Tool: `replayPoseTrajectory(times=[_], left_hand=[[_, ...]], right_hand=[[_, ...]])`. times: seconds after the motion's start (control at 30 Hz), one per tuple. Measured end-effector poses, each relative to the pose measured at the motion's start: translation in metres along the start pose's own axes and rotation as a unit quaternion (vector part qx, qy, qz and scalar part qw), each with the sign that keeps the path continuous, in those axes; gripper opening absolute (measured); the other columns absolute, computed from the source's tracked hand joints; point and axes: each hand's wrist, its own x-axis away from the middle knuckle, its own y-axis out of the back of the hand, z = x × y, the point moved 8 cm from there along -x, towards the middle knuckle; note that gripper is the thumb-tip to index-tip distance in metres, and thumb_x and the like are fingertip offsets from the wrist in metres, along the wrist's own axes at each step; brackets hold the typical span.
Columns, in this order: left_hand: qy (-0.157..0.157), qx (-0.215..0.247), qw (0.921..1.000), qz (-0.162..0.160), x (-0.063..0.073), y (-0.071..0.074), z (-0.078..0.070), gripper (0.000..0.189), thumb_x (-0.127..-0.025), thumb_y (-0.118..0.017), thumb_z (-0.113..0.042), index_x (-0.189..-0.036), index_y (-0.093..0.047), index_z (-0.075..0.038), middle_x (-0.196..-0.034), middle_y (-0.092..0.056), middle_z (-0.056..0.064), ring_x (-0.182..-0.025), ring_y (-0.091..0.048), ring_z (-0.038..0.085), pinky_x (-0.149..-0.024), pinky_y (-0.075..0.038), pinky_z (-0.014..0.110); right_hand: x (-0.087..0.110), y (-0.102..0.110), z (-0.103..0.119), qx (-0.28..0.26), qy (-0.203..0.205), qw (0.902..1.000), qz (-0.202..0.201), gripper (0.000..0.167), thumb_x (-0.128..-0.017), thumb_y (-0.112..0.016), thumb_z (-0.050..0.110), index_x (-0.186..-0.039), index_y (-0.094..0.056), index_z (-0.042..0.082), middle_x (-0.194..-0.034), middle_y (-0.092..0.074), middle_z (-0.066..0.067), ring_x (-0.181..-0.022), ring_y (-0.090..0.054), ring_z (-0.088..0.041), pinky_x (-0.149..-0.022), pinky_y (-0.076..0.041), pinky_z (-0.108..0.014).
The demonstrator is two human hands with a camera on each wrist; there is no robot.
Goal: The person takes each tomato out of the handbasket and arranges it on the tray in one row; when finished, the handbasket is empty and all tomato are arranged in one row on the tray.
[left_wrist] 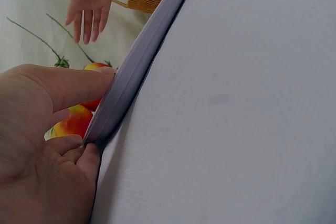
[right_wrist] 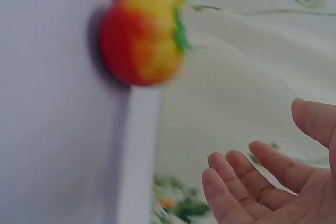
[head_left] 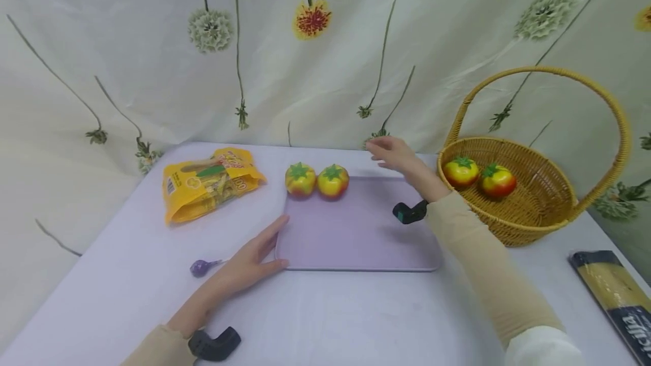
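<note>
My left hand [head_left: 249, 264] holds the left edge of a pale purple tray [head_left: 356, 230]. In the left wrist view the thumb [left_wrist: 97, 85] lies at its rim, with curled fingertips [left_wrist: 86, 156] against the corner. Two yellow-red toy tomatoes with green leafy tops, one on the left [head_left: 300, 179] and one beside it [head_left: 333, 181], sit at the tray's far left corner. Over the far right part of the tray hovers my right hand [head_left: 394, 154], fingers loosely bent and holding nothing; the right wrist view shows its palm [right_wrist: 283, 198] apart from the tomatoes.
To the right stands a wicker basket [head_left: 539, 208] with a tall handle and two more toy tomatoes [head_left: 498, 179] inside. A yellow snack bag [head_left: 208, 182] lies at the back left, a purple lollipop [head_left: 200, 268] near my left hand. A dark-and-yellow packet [head_left: 617, 292] lies at the right edge.
</note>
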Motion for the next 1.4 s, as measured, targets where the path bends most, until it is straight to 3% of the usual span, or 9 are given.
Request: replayPoseTrajectory(times=[0.17, 0.33, 0.6, 0.9, 1.1, 1.4], left_hand=[[0.002, 0.002, 1.0, 0.0, 0.0, 0.0, -0.001, 0.08, -0.085, -0.069, -0.015, -0.15, -0.022, -0.015, -0.153, -0.018, 0.006, -0.138, -0.017, 0.019, -0.106, -0.024, 0.023], [0.005, -0.006, 1.0, 0.0, 0.0, 0.0, 0.0, 0.08, -0.085, -0.069, -0.015, -0.15, -0.022, -0.014, -0.153, -0.018, 0.007, -0.138, -0.017, 0.02, -0.107, -0.025, 0.026], [0.01, -0.011, 0.9999, 0.001, 0.001, 0.0, 0.003, 0.079, -0.086, -0.069, -0.018, -0.15, -0.023, -0.014, -0.153, -0.019, 0.008, -0.138, -0.017, 0.022, -0.107, -0.024, 0.029], [-0.001, -0.009, 0.9999, -0.006, 0.004, 0.004, 0.004, 0.081, -0.085, -0.07, -0.016, -0.15, -0.022, -0.012, -0.153, -0.017, 0.01, -0.138, -0.016, 0.024, -0.106, -0.023, 0.023], [-0.006, 0.005, 1.0, 0.001, 0.001, 0.0, 0.005, 0.08, -0.085, -0.069, -0.017, -0.15, -0.022, -0.013, -0.154, -0.016, 0.009, -0.138, -0.015, 0.023, -0.106, -0.022, 0.021], [-0.006, -0.008, 1.0, 0.001, -0.003, -0.002, 0.003, 0.08, -0.085, -0.069, -0.018, -0.15, -0.023, -0.014, -0.154, -0.016, 0.008, -0.138, -0.015, 0.023, -0.106, -0.022, 0.021]], right_hand=[[0.022, 0.067, 0.003, -0.012, 0.0, 0.9994, -0.032, 0.055, -0.099, -0.046, 0.03, -0.142, -0.032, -0.002, -0.139, -0.038, -0.022, -0.124, -0.04, -0.034, -0.106, -0.034, -0.041], [0.049, 0.13, -0.014, -0.002, -0.01, 0.9979, -0.064, 0.072, -0.096, -0.044, 0.045, -0.146, -0.021, -0.001, -0.144, -0.029, -0.023, -0.129, -0.033, -0.033, -0.108, -0.03, -0.043], [0.084, 0.201, -0.052, 0.022, -0.032, 0.9927, -0.114, 0.088, -0.09, -0.038, 0.057, -0.148, -0.007, -0.002, -0.148, -0.017, -0.026, -0.133, -0.027, -0.034, -0.108, -0.027, -0.044], [0.097, 0.221, -0.09, -0.003, -0.07, 0.9888, -0.132, 0.096, -0.087, -0.039, 0.062, -0.148, -0.001, -0.002, -0.15, -0.013, -0.026, -0.135, -0.019, -0.036, -0.11, -0.022, -0.046], [0.101, 0.225, -0.109, -0.021, -0.076, 0.9859, -0.147, 0.097, -0.085, -0.037, 0.062, -0.147, -0.003, -0.004, -0.149, -0.014, -0.026, -0.134, -0.025, -0.03, -0.11, -0.025, -0.04], [0.108, 0.228, -0.117, -0.088, -0.061, 0.9797, -0.17, 0.087, -0.089, -0.046, 0.053, -0.148, -0.012, -0.001, -0.129, -0.036, -0.005, -0.123, -0.036, -0.017, -0.109, -0.027, -0.031]])
